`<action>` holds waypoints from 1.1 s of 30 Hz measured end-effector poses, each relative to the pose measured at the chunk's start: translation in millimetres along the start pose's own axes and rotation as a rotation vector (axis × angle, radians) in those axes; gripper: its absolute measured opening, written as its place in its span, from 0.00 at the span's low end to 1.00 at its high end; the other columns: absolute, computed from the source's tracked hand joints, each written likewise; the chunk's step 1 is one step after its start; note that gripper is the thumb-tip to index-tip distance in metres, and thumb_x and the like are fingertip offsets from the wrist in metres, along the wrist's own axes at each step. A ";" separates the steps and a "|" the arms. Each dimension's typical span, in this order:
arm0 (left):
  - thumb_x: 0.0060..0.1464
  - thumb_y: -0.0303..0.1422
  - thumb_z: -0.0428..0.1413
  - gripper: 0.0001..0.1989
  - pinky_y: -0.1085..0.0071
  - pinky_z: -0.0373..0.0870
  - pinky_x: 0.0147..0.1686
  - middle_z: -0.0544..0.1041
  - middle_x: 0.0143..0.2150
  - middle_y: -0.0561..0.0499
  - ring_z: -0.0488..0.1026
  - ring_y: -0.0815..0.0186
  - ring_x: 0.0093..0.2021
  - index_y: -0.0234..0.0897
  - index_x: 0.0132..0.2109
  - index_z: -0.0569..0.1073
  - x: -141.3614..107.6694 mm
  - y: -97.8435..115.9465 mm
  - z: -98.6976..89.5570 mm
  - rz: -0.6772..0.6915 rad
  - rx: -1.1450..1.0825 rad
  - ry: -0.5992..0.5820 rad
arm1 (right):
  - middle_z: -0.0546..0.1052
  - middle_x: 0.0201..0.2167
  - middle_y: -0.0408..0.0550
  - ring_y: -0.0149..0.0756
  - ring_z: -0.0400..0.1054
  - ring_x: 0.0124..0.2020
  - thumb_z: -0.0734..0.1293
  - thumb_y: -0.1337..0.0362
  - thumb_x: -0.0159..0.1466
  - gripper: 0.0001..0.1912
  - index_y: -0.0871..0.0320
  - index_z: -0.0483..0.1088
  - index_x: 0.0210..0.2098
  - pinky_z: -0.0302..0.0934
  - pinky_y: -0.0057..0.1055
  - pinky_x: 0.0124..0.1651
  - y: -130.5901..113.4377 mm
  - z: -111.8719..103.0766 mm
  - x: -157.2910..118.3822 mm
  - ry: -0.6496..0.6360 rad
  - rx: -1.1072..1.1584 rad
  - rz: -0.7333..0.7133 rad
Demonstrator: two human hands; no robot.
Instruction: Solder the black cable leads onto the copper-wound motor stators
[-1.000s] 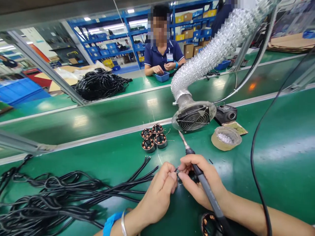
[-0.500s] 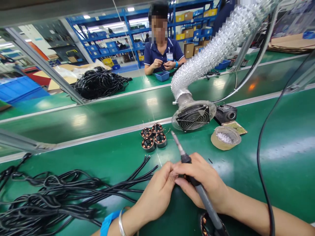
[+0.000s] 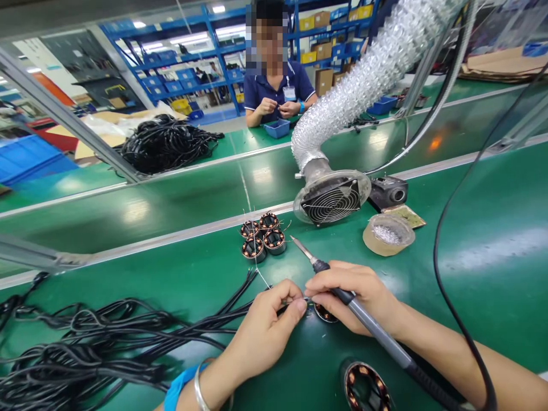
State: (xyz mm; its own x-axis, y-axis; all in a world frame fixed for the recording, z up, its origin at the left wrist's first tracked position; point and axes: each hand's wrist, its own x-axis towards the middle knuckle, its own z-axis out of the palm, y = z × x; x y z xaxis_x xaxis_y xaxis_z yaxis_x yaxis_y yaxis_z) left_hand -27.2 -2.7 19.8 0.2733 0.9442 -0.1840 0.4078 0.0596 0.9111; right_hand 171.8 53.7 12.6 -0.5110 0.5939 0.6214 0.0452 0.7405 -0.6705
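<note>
My right hand [image 3: 359,294] is closed around a soldering iron [image 3: 372,328], its bare tip pointing up and away to the left. My left hand [image 3: 272,325] pinches a thin wire between thumb and forefinger, close to my right fingertips. A strand of solder wire [image 3: 263,278] runs down from above to the left hand; where it ends is hidden. Partly under my right hand sits a copper-wound motor stator [image 3: 326,314]. Another stator [image 3: 366,385] lies nearer me, beside the iron's handle. Several more stators [image 3: 253,249] stand grouped beyond my hands.
Black cables [image 3: 85,354] spread over the left of the green bench. A fan-fronted fume extractor [image 3: 334,202] on a silver duct hangs ahead. To its right are a soldering-iron stand [image 3: 389,193] and a round tub [image 3: 389,235]. A co-worker [image 3: 278,94] sits across.
The soldering iron has tilted flatter, its handle swinging right. My hands have shifted slightly, uncovering the stator beneath the right one. The near stator shows more fully. The whole view has shifted a little.
</note>
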 end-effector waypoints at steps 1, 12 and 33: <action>0.64 0.44 0.50 0.16 0.72 0.55 0.31 0.64 0.27 0.56 0.59 0.68 0.30 0.38 0.33 0.65 0.4 -2.3 0.4 -0.006 -0.032 0.004 | 0.80 0.30 0.42 0.29 0.70 0.29 0.67 0.75 0.63 0.12 0.55 0.72 0.44 0.66 0.25 0.34 -0.2 0.7 -0.5 -0.003 0.016 0.012; 0.55 0.44 0.56 0.17 0.75 0.46 0.21 0.56 0.19 0.61 0.47 0.73 0.20 0.37 0.27 0.65 7.7 -7.8 6.5 -0.155 -0.405 0.073 | 0.79 0.28 0.43 0.30 0.67 0.26 0.66 0.74 0.63 0.11 0.57 0.73 0.43 0.65 0.26 0.31 -1.5 13.1 -2.4 0.121 -0.110 -0.005; 0.55 0.36 0.52 0.10 0.74 0.53 0.26 0.62 0.23 0.57 0.56 0.70 0.25 0.36 0.28 0.67 5.4 -11.0 6.4 -0.153 -0.202 0.160 | 0.77 0.26 0.43 0.30 0.69 0.23 0.64 0.70 0.61 0.08 0.57 0.73 0.38 0.63 0.26 0.25 -26.8 -18.8 -18.2 0.200 -0.058 0.265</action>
State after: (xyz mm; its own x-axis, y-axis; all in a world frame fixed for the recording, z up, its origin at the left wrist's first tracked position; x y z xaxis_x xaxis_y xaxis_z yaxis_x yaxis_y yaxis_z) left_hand -24.7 -0.4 6.4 0.0741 0.9574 -0.2793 0.2479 0.2536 0.9350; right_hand 196.0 28.9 26.8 -0.2965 0.8137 0.4999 0.2057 0.5656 -0.7987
